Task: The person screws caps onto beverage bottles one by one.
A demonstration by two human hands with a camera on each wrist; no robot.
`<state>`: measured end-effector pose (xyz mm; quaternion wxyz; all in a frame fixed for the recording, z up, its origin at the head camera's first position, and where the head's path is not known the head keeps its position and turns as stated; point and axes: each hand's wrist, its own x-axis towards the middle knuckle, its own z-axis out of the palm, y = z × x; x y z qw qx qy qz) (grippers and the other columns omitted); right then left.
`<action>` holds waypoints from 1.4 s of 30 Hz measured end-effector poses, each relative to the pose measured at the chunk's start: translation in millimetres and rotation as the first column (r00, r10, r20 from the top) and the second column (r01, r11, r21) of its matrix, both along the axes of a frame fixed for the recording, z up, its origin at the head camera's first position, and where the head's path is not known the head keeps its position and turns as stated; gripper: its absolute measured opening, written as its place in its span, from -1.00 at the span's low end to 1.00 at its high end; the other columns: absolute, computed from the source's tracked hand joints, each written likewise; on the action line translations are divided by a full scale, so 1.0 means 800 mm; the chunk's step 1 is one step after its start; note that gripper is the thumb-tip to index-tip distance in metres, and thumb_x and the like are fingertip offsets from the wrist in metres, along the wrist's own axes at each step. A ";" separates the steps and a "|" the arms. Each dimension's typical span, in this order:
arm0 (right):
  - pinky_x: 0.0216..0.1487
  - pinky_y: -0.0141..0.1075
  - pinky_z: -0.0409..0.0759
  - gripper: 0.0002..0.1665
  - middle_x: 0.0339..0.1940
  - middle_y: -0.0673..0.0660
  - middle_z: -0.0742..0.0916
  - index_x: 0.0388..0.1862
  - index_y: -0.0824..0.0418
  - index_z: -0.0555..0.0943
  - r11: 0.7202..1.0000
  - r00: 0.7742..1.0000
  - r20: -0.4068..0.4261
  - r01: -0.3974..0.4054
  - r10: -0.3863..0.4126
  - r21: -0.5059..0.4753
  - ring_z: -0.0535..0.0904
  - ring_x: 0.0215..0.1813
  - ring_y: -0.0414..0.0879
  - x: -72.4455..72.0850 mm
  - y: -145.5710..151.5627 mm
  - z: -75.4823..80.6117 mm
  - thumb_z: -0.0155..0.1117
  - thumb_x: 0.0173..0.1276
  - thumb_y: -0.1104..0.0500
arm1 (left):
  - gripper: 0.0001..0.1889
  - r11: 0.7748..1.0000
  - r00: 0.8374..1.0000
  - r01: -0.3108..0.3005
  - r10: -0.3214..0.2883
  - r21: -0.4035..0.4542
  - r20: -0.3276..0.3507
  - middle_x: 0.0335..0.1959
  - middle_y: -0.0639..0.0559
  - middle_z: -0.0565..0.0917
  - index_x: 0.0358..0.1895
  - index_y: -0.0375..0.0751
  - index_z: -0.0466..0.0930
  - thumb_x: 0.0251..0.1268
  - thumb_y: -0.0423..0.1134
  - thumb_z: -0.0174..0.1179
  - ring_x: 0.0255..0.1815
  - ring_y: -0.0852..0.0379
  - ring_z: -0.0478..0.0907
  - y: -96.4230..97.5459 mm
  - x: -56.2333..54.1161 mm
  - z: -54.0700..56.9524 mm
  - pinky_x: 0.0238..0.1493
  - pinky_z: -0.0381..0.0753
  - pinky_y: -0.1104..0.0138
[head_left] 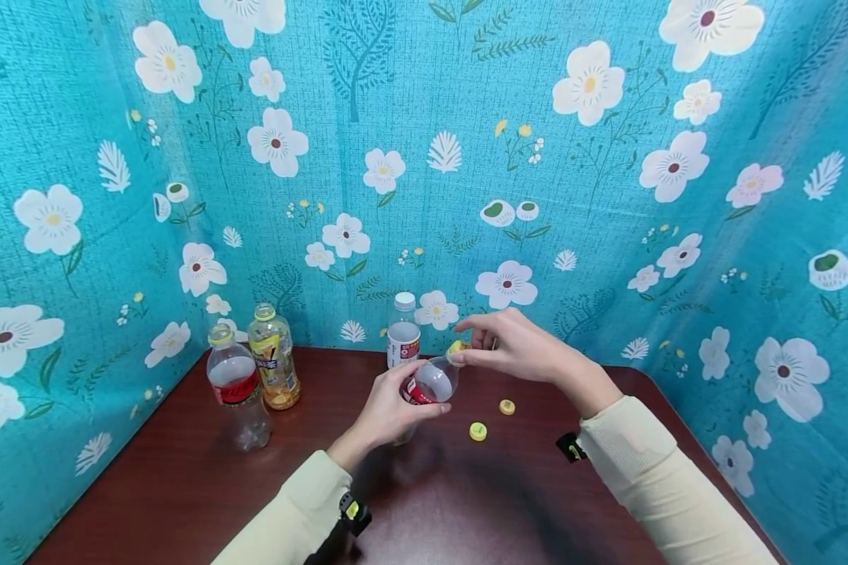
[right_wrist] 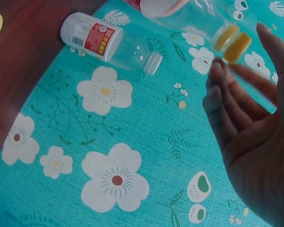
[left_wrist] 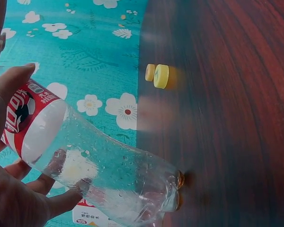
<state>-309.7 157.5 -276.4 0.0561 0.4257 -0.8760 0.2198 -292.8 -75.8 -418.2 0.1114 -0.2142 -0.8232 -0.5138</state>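
My left hand [head_left: 385, 412] grips a clear plastic soda bottle [left_wrist: 116, 161] round its red label. The bottle leans with its neck toward my right hand, and its base is close over the table in the left wrist view. At the neck, my right hand [head_left: 512, 349] pinches the yellow bottle cap [right_wrist: 238, 48] with thumb and finger, while the index finger arches above it. A yellow ring [right_wrist: 225, 38] shows on the neck just below the cap. Behind the held bottle stands another clear bottle [head_left: 403, 341] with a white cap and a red-and-white label.
Two loose yellow caps, one nearer [head_left: 477, 431] and one farther [head_left: 506, 407], lie on the dark wooden table [head_left: 438, 518]. At the left stand an uncapped red-labelled bottle [head_left: 236, 388] and an uncapped yellow-labelled bottle [head_left: 274, 357]. A blue flowered curtain [head_left: 424, 196] hangs behind the table.
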 end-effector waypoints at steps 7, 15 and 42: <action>-0.41 -0.30 0.59 -0.80 -0.53 -0.11 0.70 -0.16 0.16 0.74 0.999 0.999 0.021 0.029 -0.029 -0.034 0.57 -0.51 -0.25 0.005 -0.005 -0.004 0.39 0.44 0.04 | -0.32 1.000 1.000 -0.002 0.002 0.001 0.000 0.12 0.11 0.67 0.28 0.03 0.57 0.03 -0.07 0.60 0.10 0.10 0.57 0.000 -0.001 -0.001 0.09 0.65 0.15; -0.15 -0.24 0.70 -0.75 -0.21 -0.07 0.76 0.02 0.16 0.74 0.994 0.993 -0.025 -0.112 0.112 0.011 0.64 -0.23 -0.23 0.004 0.001 0.005 0.44 0.39 0.18 | -0.31 1.000 1.000 0.009 -0.009 0.011 0.023 0.15 0.13 0.65 0.30 0.06 0.55 0.04 -0.07 0.60 0.14 0.09 0.55 -0.001 -0.002 0.000 0.09 0.64 0.13; -0.34 -0.36 0.61 -0.79 -0.26 -0.05 0.77 -0.03 0.20 0.77 0.994 0.991 -0.086 -0.103 0.105 0.035 0.58 -0.32 -0.23 0.007 -0.008 0.004 0.43 0.39 0.20 | -0.32 0.999 0.999 0.032 -0.033 0.023 0.033 0.14 0.13 0.65 0.31 0.03 0.55 0.06 -0.09 0.59 0.13 0.09 0.56 -0.003 -0.004 0.000 0.12 0.64 0.14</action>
